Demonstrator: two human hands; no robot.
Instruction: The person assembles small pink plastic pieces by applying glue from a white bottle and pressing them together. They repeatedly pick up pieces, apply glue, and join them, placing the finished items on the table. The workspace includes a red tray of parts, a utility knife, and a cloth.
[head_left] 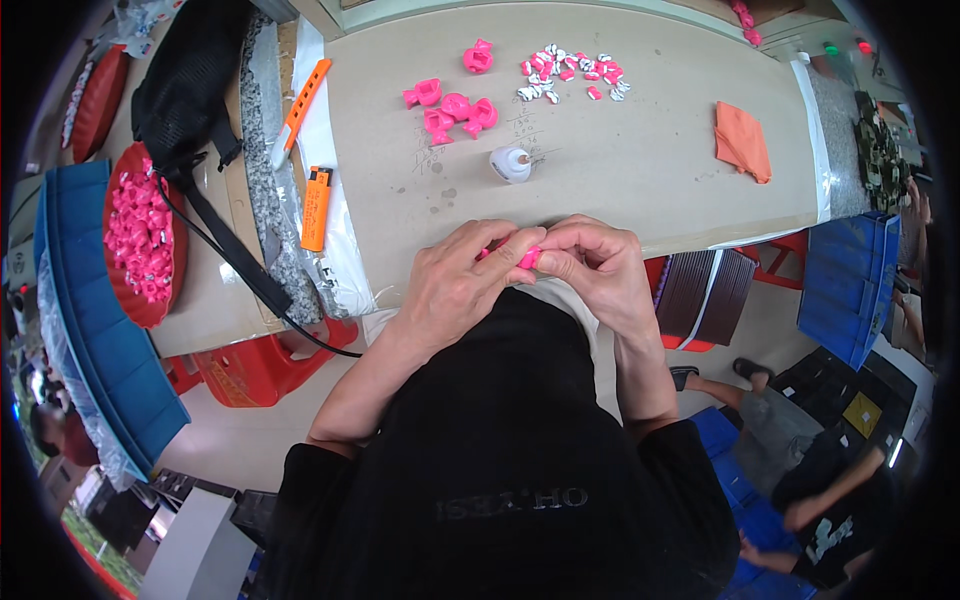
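My left hand (458,285) and my right hand (598,265) meet at the near edge of the brown table (650,170), fingers pinched together on one small pink plastic piece (527,258), mostly hidden by my fingertips. Farther out lie several finished pink pieces (452,108), one lone pink piece (478,57), and a scatter of small pink and white parts (570,75). A small white glue bottle (511,164) stands between them and my hands.
An orange lighter (316,207) and an orange utility knife (300,108) lie at the left. A red tray of pink pieces (140,235), a black bag (190,80), an orange cloth (743,140), blue crates (850,285). Another person sits at lower right (820,480).
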